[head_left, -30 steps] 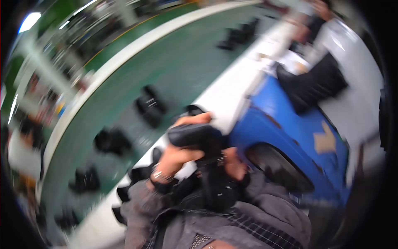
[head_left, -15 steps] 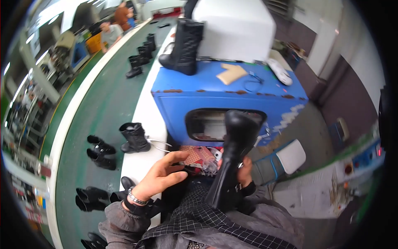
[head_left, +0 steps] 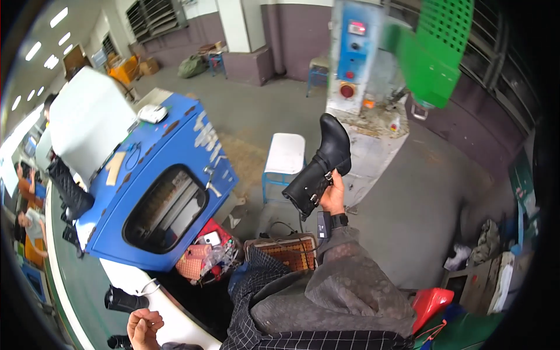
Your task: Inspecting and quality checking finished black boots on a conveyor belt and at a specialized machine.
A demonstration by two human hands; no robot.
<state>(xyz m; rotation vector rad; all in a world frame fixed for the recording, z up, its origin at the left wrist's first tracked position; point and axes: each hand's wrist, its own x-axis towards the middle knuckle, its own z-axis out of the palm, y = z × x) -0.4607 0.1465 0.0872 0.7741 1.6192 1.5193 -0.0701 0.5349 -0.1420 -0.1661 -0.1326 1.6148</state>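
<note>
A black ankle boot with buckled straps (head_left: pixel 332 146) is in my right hand (head_left: pixel 333 195), gripped around its shaft near the buckles. The toe points up and the shaft opening faces down to the left. My arm is stretched out toward the right with the boot in the air. Low on the left, my left hand (head_left: pixel 144 328) is over the white ledge (head_left: pixel 175 318), its fingers curled in and nothing seen in them. Close to it a black boot (head_left: pixel 125 299) stands on the ledge by the green conveyor.
Left of me is a blue machine (head_left: pixel 157 204) with a dark window; a tall quilted black boot (head_left: pixel 69 186) stands on it. Ahead are a white-topped stool (head_left: pixel 286 153) and a machine with a control panel (head_left: pixel 350 70) and green guard (head_left: pixel 440 52). A red bag of odds and ends (head_left: pixel 210 256) lies below.
My view and body have turned right, away from the conveyor. The right hand has carried the boot outward to the right. My left hand's fingers, spread before, are now curled.
</note>
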